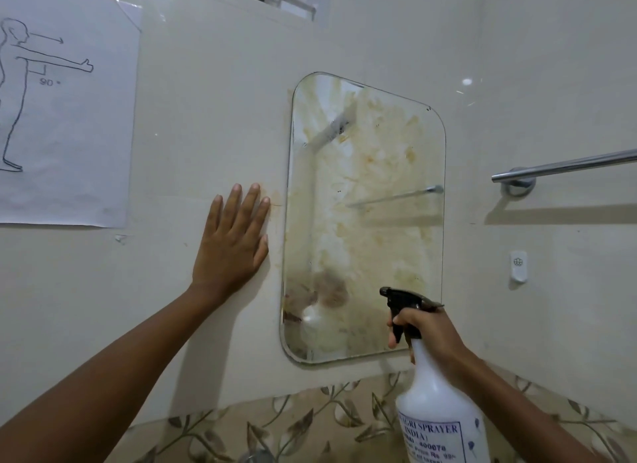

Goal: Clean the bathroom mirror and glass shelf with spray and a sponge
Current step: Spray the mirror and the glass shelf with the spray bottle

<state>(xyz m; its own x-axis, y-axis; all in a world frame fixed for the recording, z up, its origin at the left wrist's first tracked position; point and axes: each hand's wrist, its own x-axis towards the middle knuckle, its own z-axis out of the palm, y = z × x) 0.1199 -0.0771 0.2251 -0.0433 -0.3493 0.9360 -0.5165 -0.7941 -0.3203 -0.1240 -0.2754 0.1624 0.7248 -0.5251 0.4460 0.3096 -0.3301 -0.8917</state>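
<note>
Spray bottle (437, 404) hangs below the right hand (427, 335) grip at its neck.

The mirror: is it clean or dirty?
Dirty. Yellowish-brown smears cover most of the mirror, and its reflections look cloudy.

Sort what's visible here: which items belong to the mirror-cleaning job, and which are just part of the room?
Job: stained mirror; spray bottle, held in the right hand; left hand, flat on the wall beside the mirror.

Room only: towel bar; paper diagram; white wall hook.
</note>
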